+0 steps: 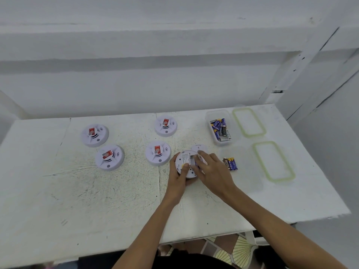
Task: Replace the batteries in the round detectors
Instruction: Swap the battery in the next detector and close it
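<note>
Item: detector (185,159), back upward, cupped in the left hand (179,177), thumb across its label to steady it. Right hand (213,171): fingers bent over the battery bay; whether they pinch a cell cannot be told. Removed cover (198,147) lies just beyond the fingertips. Loose batteries (230,163) sit just right of the right hand, probably kept within reach.

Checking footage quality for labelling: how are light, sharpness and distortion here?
Head view: soft even light, no glare. Head view: the wide lens bows the table edge and wall lines. Head view: small print on the detector in the left hand is blurred, unreadable.
</note>
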### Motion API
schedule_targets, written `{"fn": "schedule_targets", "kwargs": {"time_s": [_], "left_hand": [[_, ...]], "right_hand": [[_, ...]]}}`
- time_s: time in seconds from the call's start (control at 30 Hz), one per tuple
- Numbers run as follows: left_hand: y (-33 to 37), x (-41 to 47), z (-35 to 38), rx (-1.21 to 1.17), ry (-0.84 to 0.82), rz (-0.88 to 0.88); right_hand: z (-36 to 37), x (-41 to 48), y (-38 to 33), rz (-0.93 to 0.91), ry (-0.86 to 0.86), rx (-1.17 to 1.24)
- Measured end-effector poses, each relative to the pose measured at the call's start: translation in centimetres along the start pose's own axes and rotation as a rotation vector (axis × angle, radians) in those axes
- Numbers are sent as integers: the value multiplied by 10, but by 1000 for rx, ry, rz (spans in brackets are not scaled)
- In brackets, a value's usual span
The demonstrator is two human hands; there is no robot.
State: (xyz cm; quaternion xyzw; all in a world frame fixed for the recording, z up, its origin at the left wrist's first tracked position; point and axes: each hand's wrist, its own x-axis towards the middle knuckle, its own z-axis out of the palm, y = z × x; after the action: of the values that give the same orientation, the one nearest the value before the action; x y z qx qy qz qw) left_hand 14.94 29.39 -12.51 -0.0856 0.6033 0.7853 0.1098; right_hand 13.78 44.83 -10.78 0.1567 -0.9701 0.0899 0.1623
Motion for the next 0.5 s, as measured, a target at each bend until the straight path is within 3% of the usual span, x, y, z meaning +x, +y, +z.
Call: {"fn": "schedule_targets", "kwargs": {"time_s": [0.1,0.23,0.33,0.5], "left_hand": [[0,1,-3,14,-24,-6],[3,4,-6,13,-68,-18],[1,4,-6,14,-61,-32],[2,4,-5,-12,-60,-40]], "right_hand": [[-6,-3,-3,30,-36,32],[-35,30,17,273,4,343],[-44,60,54,460,78,394],[-23,93,100,689,-94,389]]}}
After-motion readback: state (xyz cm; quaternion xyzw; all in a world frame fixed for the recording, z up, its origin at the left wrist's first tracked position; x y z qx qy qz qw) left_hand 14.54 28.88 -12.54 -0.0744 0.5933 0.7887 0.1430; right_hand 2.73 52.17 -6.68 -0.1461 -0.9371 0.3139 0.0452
